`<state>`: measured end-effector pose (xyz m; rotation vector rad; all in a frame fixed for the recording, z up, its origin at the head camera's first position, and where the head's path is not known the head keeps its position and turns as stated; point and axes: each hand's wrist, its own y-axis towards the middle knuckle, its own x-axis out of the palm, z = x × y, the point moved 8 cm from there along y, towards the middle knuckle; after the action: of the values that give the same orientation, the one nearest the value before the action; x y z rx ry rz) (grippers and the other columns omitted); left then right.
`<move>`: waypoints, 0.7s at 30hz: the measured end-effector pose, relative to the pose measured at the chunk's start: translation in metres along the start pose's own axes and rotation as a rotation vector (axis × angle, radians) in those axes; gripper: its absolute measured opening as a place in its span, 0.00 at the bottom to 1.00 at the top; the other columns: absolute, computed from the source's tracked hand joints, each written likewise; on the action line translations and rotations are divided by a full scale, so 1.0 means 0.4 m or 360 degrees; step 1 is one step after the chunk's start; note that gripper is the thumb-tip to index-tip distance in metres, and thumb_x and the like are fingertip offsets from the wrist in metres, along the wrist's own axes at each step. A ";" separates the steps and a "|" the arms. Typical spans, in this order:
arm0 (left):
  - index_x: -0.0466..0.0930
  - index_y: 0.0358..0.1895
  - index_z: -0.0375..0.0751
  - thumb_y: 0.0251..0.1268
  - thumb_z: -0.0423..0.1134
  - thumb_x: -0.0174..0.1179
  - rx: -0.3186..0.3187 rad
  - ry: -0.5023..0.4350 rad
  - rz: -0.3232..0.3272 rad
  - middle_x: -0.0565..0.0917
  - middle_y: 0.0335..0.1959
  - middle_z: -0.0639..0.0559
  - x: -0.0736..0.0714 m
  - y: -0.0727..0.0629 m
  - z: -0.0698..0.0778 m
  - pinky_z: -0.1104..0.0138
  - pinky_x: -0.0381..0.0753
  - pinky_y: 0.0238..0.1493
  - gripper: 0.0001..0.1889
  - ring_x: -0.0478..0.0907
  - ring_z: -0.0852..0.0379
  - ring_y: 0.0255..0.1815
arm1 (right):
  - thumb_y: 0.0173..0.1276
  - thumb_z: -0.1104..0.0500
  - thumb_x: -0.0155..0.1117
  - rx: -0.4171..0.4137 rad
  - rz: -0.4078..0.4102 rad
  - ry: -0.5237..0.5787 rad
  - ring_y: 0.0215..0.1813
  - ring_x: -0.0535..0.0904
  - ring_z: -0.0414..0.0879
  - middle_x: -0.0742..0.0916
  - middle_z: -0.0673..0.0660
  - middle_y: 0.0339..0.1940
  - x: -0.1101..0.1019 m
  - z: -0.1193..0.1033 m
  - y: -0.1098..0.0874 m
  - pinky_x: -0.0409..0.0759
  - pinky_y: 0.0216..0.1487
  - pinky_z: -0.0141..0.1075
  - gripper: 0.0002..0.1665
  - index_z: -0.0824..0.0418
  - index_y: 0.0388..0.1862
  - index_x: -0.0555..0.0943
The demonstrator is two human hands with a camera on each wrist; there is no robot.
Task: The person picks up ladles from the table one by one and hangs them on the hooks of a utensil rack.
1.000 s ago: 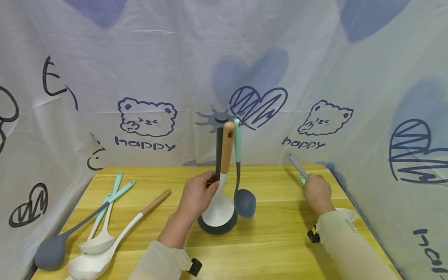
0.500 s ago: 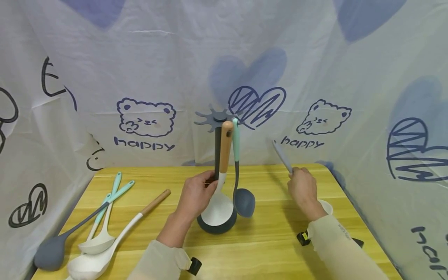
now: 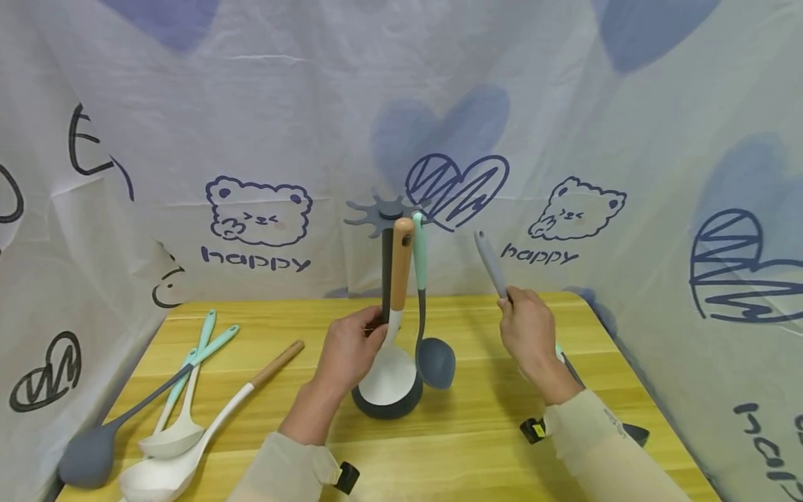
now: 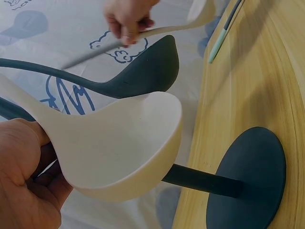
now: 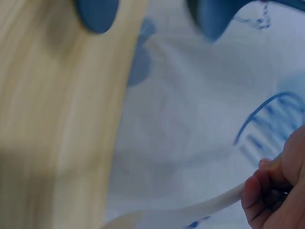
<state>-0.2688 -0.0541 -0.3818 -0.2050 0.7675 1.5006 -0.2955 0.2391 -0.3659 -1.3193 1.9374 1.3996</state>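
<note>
Near left corner of the worktop [image 3: 439,453]: overlapped, one wooden-handled utensil [image 3: 166,477], three mint-handled pieces [image 3: 172,444]. Mid-worktop: upright dark stand [image 3: 387,268], left hand [image 3: 351,348] curled round its post; white ladle [image 3: 389,380] and dark ladle [image 3: 436,364] hanging there, nothing visible in the white bowl. Between stand and right edge, aloft: grey-handled utensil [image 3: 491,261], right hand [image 3: 529,331] clamped on it. Advisable: post held firm, handle tip leading, clear of hanging ladles.
</note>
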 end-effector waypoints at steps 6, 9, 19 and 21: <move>0.87 0.59 0.39 0.76 0.35 0.64 0.0011 0.0004 -0.0007 0.92 0.48 0.44 -0.001 -0.002 0.001 0.56 0.90 0.46 0.13 0.90 0.49 0.49 | 0.77 0.63 0.66 -0.0090 0.0101 0.0225 0.38 0.84 0.60 0.88 0.67 0.40 -0.059 -0.103 0.000 0.82 0.41 0.54 0.12 0.72 0.51 0.86; 0.87 0.59 0.39 0.76 0.36 0.64 0.0014 -0.0002 -0.0004 0.92 0.48 0.44 -0.001 -0.002 0.004 0.56 0.90 0.46 0.13 0.90 0.49 0.49 | 0.77 0.64 0.66 -0.0105 0.0119 0.0345 0.37 0.83 0.57 0.88 0.66 0.41 -0.088 -0.150 -0.001 0.81 0.38 0.49 0.12 0.72 0.52 0.86; 0.87 0.59 0.38 0.76 0.35 0.65 0.0016 -0.0001 0.0004 0.92 0.48 0.44 -0.003 -0.002 0.002 0.56 0.90 0.47 0.13 0.90 0.49 0.50 | 0.74 0.66 0.69 -0.0183 0.0158 0.0582 0.30 0.79 0.46 0.87 0.60 0.34 -0.150 -0.255 -0.002 0.75 0.28 0.31 0.11 0.69 0.52 0.88; 0.87 0.59 0.38 0.76 0.35 0.65 0.0017 -0.0006 0.0003 0.92 0.49 0.44 -0.002 -0.002 0.002 0.55 0.90 0.48 0.13 0.90 0.48 0.50 | 0.74 0.66 0.69 -0.0214 0.0169 0.0599 0.30 0.79 0.46 0.87 0.60 0.34 -0.155 -0.265 -0.002 0.75 0.28 0.30 0.11 0.69 0.51 0.89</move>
<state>-0.2675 -0.0544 -0.3810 -0.1939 0.7728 1.4979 -0.2455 0.1727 -0.2754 -1.6640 2.2122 1.4339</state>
